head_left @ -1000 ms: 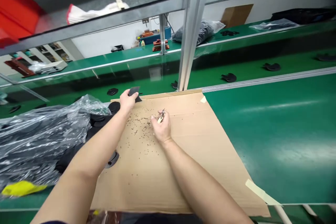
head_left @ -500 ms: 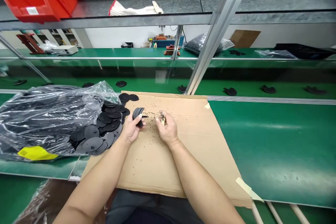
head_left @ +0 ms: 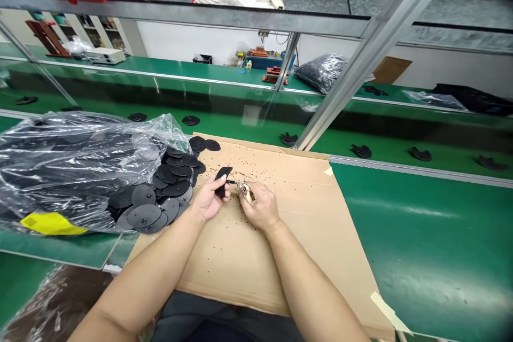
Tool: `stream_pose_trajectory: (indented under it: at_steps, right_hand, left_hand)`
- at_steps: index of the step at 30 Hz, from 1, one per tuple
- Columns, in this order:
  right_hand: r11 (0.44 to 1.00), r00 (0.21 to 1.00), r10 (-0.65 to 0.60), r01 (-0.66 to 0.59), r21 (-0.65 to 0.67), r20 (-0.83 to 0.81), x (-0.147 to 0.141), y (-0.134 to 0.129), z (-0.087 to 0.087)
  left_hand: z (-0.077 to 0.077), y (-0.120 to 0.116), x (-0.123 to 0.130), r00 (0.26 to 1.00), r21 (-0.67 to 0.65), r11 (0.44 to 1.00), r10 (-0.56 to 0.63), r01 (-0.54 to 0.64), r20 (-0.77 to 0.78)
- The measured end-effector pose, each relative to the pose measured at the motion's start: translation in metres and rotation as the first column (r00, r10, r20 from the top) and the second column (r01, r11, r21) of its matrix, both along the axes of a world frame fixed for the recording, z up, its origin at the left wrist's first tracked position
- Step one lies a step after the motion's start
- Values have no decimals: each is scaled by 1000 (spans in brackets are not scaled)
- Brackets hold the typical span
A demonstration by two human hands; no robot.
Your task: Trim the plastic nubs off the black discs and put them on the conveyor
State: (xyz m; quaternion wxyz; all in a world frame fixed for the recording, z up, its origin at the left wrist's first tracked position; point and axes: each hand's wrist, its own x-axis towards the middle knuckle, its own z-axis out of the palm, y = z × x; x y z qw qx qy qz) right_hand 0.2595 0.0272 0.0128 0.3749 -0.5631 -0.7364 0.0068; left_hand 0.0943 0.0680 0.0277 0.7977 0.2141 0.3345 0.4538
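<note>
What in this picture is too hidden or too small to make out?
Small metal tool in the right hand: head view, fingers cover most of it.
Black curved piece in the left hand: head view, fingers hide part of it.
Dark specks on the tan cardboard sheet: head view, too small to identify.
Black discs inside the clear plastic bag: head view, glare blurs them.

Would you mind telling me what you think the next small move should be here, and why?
Probably squeeze the small snips on the black piece in the left hand. The right hand holds their tips right at its edge, and black crumbs lie scattered over the cardboard sheet, which suggests trimming.
</note>
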Motion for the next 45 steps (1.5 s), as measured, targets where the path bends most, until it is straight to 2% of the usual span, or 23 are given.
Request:
stream_pose_trajectory:
  at_steps: [7, 16, 25, 31, 37, 41, 45]
  right_hand:
    - [1000, 1000, 11, -11, -25, -19, -1, -3, 4]
    - [1000, 995, -24, 25, -9, 92, 1, -3, 1]
    - [999, 999, -20, 21, -24, 30, -1, -3, -1]
    - [1000, 997, -29, 30, -10, 76, 0, -2, -1]
    - [994, 989, -73, 83, -74, 127, 0, -1, -1]
    - [992, 997, -69, 72, -100, 39, -2, -2, -2]
    - [991, 987, -102, 90, -98, -126, -2, -2, -1]
  left_hand:
    - [1, -1, 0, 1000, -5, 1000, 8, -8, -10]
    - [0, -1, 0, 1000, 0, 1000, 21, -21, -10]
    - [0, -2, 0, 999, 25, 999, 23, -23, -24]
    - [1, -3, 1, 999, 25, 999, 37, -37, -17]
    - [-3, -2, 1, 998, 24, 998, 52, -51, -24]
    - [-2, -1, 3, 998, 48, 998, 51, -50, -27]
    - [-2, 1, 4, 988, 125, 981, 150, -145, -31]
